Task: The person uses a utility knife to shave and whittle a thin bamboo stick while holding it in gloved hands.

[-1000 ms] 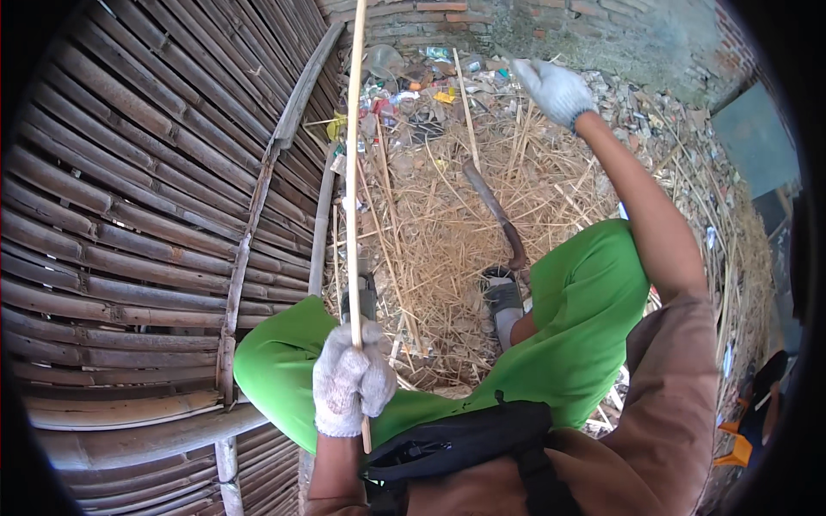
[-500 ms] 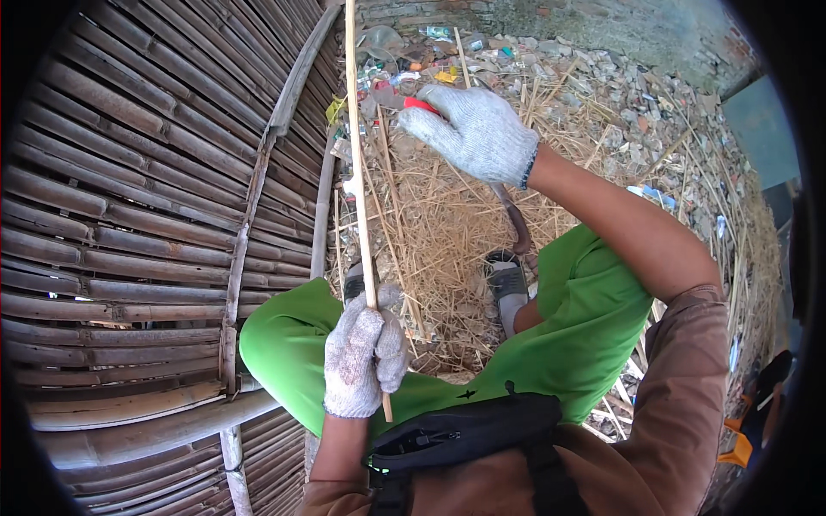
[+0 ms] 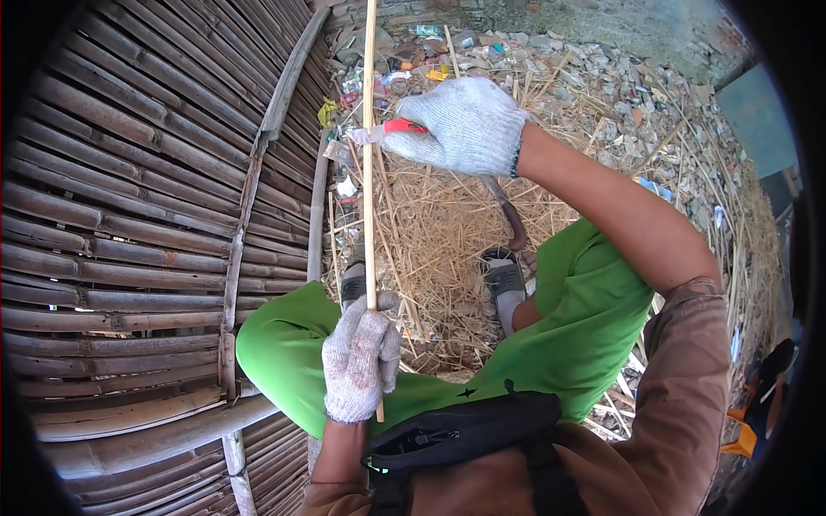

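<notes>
A long pale bamboo strip (image 3: 370,224) stands nearly upright in the picture, running past the upper edge. Its lower part is gripped in my left hand (image 3: 356,357), which wears a dirty white knit glove; the short end pokes out below the fist. My right hand (image 3: 465,125), in a cleaner grey-white glove, is closed around a red-handled knife (image 3: 404,126). The knife's blade lies across the upper part of the strip, seemingly touching it. Most of the handle is hidden in the glove.
At left rises a slatted bamboo wall (image 3: 146,232). Straw and shavings (image 3: 447,241) cover the ground between my shoes, with a dark curved tool (image 3: 513,219) among them. Rubble and litter (image 3: 602,95) spread toward the back wall (image 3: 594,21). A black waist bag (image 3: 465,426) rests at my lap.
My right hand has moved slightly down and left, bringing the knife blade from beside the strip to across it. The strip's top has swung right, so it stands straighter.
</notes>
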`<state>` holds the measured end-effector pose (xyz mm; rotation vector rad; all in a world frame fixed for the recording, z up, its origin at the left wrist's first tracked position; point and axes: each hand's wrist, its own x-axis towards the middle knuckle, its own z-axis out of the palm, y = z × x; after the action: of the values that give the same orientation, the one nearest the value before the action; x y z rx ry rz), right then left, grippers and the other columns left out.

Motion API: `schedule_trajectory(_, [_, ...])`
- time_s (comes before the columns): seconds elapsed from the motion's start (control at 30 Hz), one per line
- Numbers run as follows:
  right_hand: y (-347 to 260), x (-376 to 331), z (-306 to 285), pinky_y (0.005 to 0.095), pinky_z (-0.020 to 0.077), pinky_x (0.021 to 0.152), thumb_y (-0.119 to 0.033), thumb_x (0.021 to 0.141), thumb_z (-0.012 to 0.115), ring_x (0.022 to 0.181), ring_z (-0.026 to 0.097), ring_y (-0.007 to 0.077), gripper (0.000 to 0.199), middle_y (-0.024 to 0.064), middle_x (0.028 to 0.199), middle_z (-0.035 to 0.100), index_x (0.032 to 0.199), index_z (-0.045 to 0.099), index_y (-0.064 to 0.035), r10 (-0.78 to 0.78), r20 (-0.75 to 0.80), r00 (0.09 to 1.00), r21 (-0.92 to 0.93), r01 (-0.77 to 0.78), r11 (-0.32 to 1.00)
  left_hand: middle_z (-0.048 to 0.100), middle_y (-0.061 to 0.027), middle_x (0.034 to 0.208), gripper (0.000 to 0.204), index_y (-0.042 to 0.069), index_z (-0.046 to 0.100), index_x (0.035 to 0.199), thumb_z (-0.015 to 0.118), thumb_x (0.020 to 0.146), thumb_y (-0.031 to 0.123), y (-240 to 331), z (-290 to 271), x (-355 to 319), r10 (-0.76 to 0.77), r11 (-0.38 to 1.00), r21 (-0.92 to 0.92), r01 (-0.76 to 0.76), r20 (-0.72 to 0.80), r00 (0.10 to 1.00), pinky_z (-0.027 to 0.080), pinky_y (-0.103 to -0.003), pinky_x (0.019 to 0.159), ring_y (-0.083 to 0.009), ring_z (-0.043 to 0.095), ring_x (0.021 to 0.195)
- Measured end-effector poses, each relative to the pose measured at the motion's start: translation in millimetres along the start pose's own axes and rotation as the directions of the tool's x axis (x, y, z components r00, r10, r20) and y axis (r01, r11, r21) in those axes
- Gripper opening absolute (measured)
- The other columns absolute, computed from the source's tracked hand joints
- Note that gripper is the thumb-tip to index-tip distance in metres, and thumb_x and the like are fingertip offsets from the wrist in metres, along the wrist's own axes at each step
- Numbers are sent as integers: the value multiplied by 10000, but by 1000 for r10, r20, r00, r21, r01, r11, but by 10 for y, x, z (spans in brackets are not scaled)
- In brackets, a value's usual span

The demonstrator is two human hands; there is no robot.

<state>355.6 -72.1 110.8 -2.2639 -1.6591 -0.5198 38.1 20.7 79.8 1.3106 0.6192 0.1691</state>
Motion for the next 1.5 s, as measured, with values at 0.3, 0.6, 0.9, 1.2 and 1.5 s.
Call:
schedule_trajectory(0.3, [177,234,-89,515,608,683,-642,1052,546,804,764,367,510,170,855,747,1104,767,-185,105,88,991,-69,-99,993,543,1,696,395,-41,597,1387,559,1145,268,-5,-15,-4,29,997,75,-25,-51,998,331,-229,395,-56,431,445])
schedule_trajectory(0.6, [736,519,-27,508,623,799,-780,1054,329,853,773,376,791,203,931,777,1084,773,-127,511,71,857,-58,-508,860,546,4,685,386,-34,609,1370,557,1139,271,-30,-89,-71,58,995,87,-54,-46,997,339,-232,373,-58,438,431])
schedule_trajectory(0.9, [353,167,128,544,569,913,-679,1067,433,994,737,438,684,225,1011,766,1184,735,-77,282,23,959,278,-277,920,471,-42,578,418,-41,529,1417,543,1140,272,-79,-202,21,93,943,-332,-34,165,982,310,-278,329,-116,356,353])
schedule_trajectory(1.2, [-139,55,93,549,588,761,-610,1065,523,816,748,408,549,181,850,746,940,736,-119,-2,56,998,258,-13,966,426,-26,594,397,-59,538,1390,557,1132,242,-85,-150,40,73,880,-473,27,192,979,298,-287,322,-126,340,361])
schedule_trajectory(1.5, [107,144,110,513,580,697,-559,1061,563,794,740,383,472,157,861,753,1073,749,-126,10,-96,995,114,1,993,431,-20,597,369,-64,556,1346,566,1125,231,-136,-241,9,50,847,-517,122,306,951,303,-295,322,-127,351,364])
